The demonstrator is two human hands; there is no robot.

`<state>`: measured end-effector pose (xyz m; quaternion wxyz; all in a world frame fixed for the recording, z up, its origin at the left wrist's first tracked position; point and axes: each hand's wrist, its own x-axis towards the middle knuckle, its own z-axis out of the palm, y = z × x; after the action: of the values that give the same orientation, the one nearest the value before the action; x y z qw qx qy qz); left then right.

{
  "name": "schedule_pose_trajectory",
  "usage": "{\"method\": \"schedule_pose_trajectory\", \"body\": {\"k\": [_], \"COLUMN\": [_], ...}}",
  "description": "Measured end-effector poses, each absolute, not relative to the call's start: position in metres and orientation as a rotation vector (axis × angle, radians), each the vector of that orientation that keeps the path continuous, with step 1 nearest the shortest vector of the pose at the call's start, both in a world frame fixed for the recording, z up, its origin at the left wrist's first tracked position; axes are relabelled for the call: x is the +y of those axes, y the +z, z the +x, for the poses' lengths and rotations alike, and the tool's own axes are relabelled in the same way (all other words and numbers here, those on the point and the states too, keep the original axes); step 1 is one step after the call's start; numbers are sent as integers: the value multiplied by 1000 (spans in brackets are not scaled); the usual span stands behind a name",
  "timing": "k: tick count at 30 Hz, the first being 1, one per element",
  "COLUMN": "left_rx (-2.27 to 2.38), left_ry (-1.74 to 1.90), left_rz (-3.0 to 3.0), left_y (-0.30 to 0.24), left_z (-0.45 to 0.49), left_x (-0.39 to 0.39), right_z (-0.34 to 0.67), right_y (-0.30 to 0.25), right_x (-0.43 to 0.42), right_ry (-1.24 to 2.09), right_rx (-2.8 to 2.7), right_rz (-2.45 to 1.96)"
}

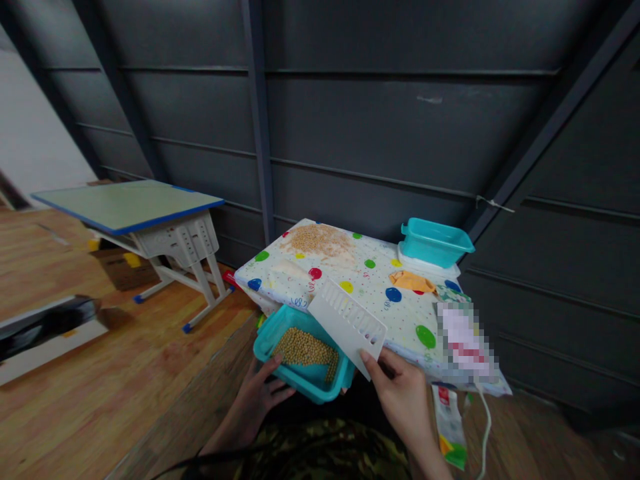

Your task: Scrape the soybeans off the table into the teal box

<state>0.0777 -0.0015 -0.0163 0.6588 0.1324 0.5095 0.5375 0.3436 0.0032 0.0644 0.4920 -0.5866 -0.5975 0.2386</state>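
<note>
A teal plastic basin [311,388] is tilted below the table's front edge, with pale round beans [304,347] gathered in it. My left hand [263,388] grips its near left side, thumb on the rim and fingers underneath. Between thumb and fingers, my right hand [397,383] has a flat white slotted plate [345,327] by its near end. That plate slants over the basin's right side, its slotted end reaching over the tablecloth [370,283]. More beans [317,239] lie on the cloth at the back, mixed with finer tan grains.
A second teal basin [435,241] stands at the table's back right. In front of it lies an orange cloth [413,280]. A white cable [487,427] and a packet [450,423] hang at the right. Left stands a desk [130,203]; a dark wall [360,120] rises behind.
</note>
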Motion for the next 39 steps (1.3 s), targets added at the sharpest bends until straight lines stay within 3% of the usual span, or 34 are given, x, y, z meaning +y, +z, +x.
{"method": "schedule_pose_trajectory", "body": {"k": [12, 39], "left_rx": [1180, 1186], "left_ry": [1216, 1225], "left_rz": [297, 287], "left_y": [-28, -24], "left_z": [75, 76], "left_x": [3, 3], "right_z": [330, 353], "right_y": [60, 78], "right_x": [64, 34], "right_ry": [639, 544], "right_rx": [-1446, -1524], "right_rz": [-1341, -1367]}}
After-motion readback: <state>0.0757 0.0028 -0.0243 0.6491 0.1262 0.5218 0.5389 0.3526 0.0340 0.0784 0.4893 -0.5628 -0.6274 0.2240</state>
